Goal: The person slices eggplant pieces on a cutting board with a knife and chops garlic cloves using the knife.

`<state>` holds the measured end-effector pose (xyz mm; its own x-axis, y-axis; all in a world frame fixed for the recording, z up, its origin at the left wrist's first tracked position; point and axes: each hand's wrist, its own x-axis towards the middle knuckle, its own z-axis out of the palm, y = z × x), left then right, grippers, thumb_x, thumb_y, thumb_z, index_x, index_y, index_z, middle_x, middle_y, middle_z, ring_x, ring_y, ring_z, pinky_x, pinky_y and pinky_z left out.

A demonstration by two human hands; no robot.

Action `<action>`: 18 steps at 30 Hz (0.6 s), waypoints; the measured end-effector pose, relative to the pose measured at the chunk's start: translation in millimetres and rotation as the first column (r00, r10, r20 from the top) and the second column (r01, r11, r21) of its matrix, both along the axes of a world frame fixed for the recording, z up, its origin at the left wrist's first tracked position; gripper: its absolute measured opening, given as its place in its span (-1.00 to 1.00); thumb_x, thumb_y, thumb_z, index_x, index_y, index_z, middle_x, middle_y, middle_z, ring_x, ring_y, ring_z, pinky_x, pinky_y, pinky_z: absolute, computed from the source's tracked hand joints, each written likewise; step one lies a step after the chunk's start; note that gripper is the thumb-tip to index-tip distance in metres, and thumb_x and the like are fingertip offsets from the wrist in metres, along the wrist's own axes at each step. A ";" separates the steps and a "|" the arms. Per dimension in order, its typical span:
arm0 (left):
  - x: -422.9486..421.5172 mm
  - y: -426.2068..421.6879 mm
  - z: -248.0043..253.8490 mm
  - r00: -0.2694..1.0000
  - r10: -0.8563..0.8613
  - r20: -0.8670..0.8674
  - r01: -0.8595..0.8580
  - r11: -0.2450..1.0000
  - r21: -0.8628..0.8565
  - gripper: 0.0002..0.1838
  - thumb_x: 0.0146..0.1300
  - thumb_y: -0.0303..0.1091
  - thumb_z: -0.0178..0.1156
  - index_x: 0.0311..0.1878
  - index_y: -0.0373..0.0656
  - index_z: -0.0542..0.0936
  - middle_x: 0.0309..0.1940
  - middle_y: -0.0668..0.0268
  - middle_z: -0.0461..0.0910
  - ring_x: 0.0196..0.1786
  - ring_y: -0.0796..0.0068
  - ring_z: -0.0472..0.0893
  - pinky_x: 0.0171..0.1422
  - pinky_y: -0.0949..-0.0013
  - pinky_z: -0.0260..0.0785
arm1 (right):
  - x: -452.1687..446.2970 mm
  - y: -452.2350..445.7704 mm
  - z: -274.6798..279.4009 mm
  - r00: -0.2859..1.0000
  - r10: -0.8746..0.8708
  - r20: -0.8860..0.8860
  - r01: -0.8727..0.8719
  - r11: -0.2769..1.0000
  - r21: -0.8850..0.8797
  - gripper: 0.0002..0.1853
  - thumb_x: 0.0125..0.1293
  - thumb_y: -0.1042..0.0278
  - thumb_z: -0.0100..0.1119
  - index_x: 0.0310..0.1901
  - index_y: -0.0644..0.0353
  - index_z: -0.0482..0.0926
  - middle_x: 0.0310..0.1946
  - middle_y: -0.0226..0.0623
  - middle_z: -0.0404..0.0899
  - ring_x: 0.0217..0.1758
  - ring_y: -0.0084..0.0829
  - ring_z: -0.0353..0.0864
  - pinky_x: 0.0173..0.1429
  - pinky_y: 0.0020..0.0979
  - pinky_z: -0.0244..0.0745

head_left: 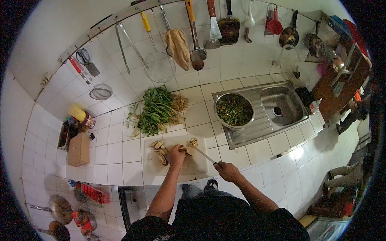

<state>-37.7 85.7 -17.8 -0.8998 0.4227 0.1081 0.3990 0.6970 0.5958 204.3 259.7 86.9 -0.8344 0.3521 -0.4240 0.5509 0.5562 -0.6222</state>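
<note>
My right hand [228, 172] is closed round the handle of a knife [204, 154], whose blade points up and left over a white cutting board [177, 170]. On the board, my left hand [176, 156] has its fingers pressed together on a pale mushroom piece [187, 151], close to the blade. Larger brown-and-cream mushroom pieces [160, 143] lie to the left of my left hand. A small heap of cut bits [193, 142] sits near the board's top edge, by the knife tip.
Leafy greens with roots [155, 110] lie behind the board. A steel bowl of chopped greens [234, 110] stands on the drainboard beside the sink [283, 106]. A cardboard box [79, 150] is at left. Utensils hang along the wall. Another person's legs [341, 176] show at right.
</note>
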 end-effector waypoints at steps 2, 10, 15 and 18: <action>1.9 1.5 2.8 0.999 0.014 -0.050 -0.015 1.000 -0.015 -0.67 0.03 -0.16 0.38 -0.10 0.02 0.71 -0.28 0.28 0.74 -0.16 0.19 0.70 -0.06 0.16 0.50 | -0.3 -3.4 -9.2 0.995 0.002 -0.104 -0.018 0.989 -0.148 -0.39 0.51 -0.14 -0.18 -0.10 0.40 0.55 -0.22 0.24 0.60 -0.02 0.28 0.54 0.07 0.01 0.43; 16.7 -0.7 5.5 0.997 0.060 0.038 -0.064 0.991 0.114 -0.74 -0.01 -0.17 0.37 -0.25 -0.05 0.74 -0.38 0.23 0.73 -0.26 0.16 0.71 -0.13 0.21 0.53 | 12.4 -46.1 -54.1 0.950 -0.020 -0.312 -0.069 0.960 -0.271 -0.40 0.50 -0.19 -0.16 -0.21 0.32 0.53 -0.61 -0.31 0.42 -0.63 -0.48 0.37 -0.51 -0.31 0.35; 15.4 -1.7 -9.6 0.998 0.039 0.057 -0.042 0.998 0.037 -0.77 -0.01 -0.17 0.34 -0.32 -0.07 0.74 -0.41 0.19 0.71 -0.28 0.14 0.70 -0.17 0.19 0.52 | 9.0 -53.8 -52.7 0.987 -0.059 -0.149 0.012 0.953 -0.304 -0.37 0.51 -0.17 -0.19 -0.16 0.38 0.56 -0.45 -0.05 0.57 -0.35 -0.19 0.56 -0.15 -0.14 0.45; 22.5 0.8 23.6 0.996 0.027 0.090 -0.024 0.999 -0.035 -0.79 0.01 -0.18 0.32 -0.37 -0.10 0.72 -0.46 0.14 0.68 -0.34 0.10 0.68 -0.24 0.14 0.49 | 2.9 -51.9 -33.5 0.997 -0.074 0.004 0.072 0.950 -0.305 -0.37 0.52 -0.14 -0.22 -0.16 0.40 0.57 -0.33 0.11 0.61 -0.20 0.03 0.59 -0.02 -0.06 0.44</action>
